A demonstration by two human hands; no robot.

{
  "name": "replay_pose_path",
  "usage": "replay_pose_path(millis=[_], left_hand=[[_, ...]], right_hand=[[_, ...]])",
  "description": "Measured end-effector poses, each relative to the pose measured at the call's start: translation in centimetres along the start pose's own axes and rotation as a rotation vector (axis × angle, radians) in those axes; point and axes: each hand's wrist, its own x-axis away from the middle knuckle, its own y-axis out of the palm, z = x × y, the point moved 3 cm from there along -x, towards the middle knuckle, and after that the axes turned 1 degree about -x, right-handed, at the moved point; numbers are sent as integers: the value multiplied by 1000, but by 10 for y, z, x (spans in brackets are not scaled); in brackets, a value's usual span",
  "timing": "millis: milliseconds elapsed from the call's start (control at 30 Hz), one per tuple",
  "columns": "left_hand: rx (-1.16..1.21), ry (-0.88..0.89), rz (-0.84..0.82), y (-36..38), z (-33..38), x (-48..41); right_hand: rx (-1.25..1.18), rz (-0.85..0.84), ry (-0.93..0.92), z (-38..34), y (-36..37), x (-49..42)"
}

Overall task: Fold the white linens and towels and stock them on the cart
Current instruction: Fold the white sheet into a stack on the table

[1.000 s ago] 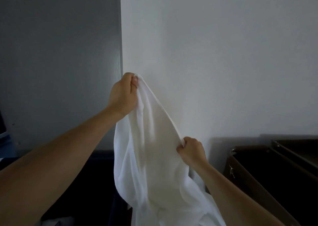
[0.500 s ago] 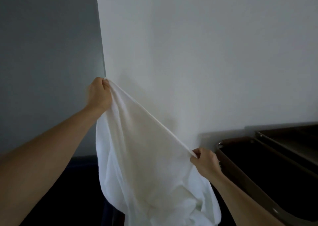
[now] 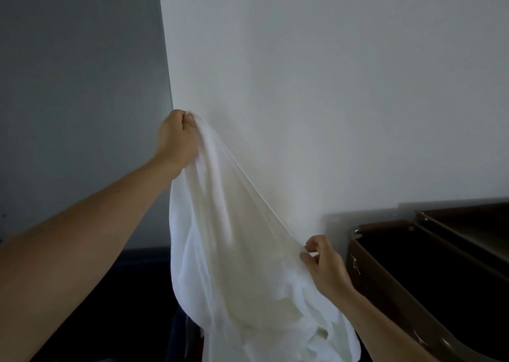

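A white linen sheet (image 3: 234, 251) hangs in front of me, bunched and sagging towards the bottom of the view. My left hand (image 3: 176, 141) is raised high and grips its top edge in a fist. Lower and to the right, my right hand (image 3: 325, 268) pinches the same edge between thumb and fingers. The hem runs taut in a slanting line between the two hands. The sheet's lower end drops out of sight.
A white wall (image 3: 330, 86) stands close ahead and meets a grey panel (image 3: 82, 86) on the left. At the right is a brown cart or bin (image 3: 385, 284) with a dark inside. Dark blue floor or furniture (image 3: 124, 293) lies below left.
My right hand has slid down and to the right along the hem, away from the left hand, so the edge between them is longer and tauter. The view has shifted a little.
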Motion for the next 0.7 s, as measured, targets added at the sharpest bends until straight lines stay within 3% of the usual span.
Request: replay_pose_path(millis=[67,167,367,533,700], left_hand=[[31,38,-11,5,9,2],[36,102,0,8,22,4],[13,134,-20,14,34,8],[-28,135,-5,20,39,11],[-33,122,-8,23,39,10]], right_hand=[[114,59,-131,-2,7,4],[246,2,-345,0,18,6],[223,-140,-405,-8,38,28],[382,-14,-607,-13,47,48],[393,85,-651,-10,50,46]])
